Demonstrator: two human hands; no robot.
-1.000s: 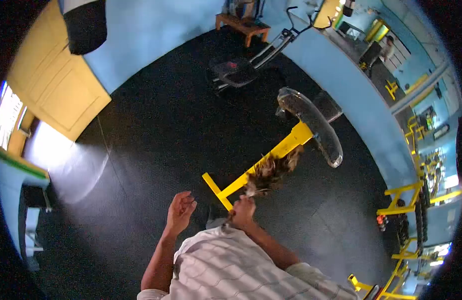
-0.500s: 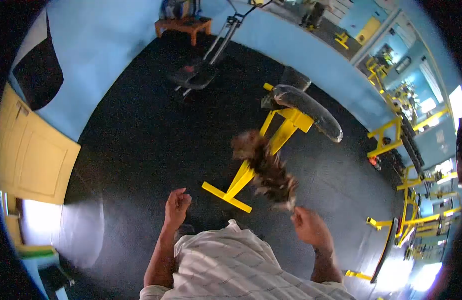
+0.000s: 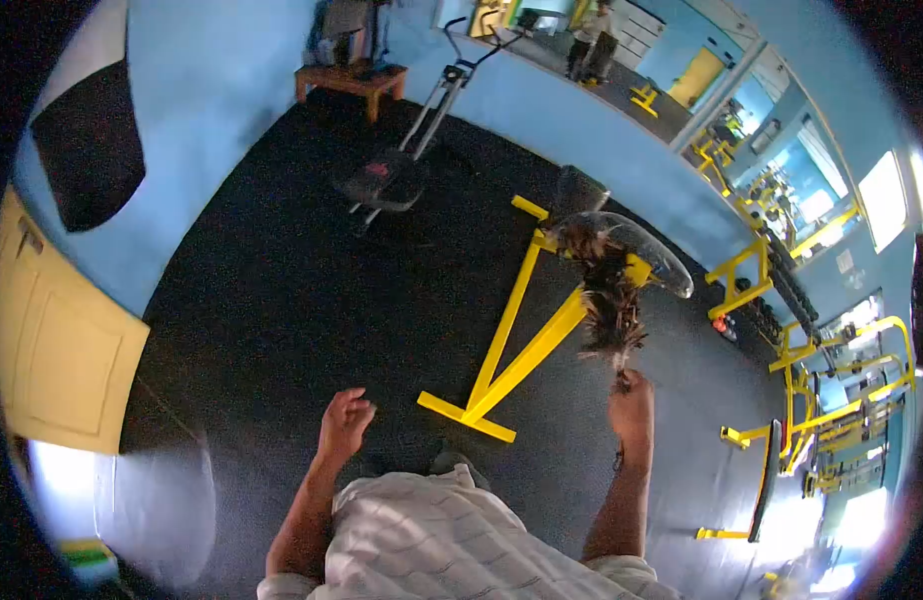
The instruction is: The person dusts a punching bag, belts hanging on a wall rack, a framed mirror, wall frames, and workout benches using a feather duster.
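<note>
A brown feather duster (image 3: 614, 310) is held by its handle end in my right hand (image 3: 632, 405), whose fingers are wrapped round it. The feathers reach up over the padded end of a yellow-framed gym bench (image 3: 532, 355) and hide part of its dark pad (image 3: 647, 240), which looks wrapped in clear plastic. My left hand (image 3: 346, 424) hangs over the dark floor at lower centre, its fingers curled loosely with nothing in them.
An elliptical machine (image 3: 382, 185) stands on the black floor (image 3: 282, 280) near a small wooden table (image 3: 352, 80). A yellow door (image 3: 67, 330) is at the left. Dumbbell racks (image 3: 752, 280) and yellow gym machines (image 3: 812, 420) line the right, below a wall mirror (image 3: 672, 75).
My right hand has swung the duster up and to the right, from over the bench's frame to its padded end. The view has shifted slightly. My left hand stays low, still curled.
</note>
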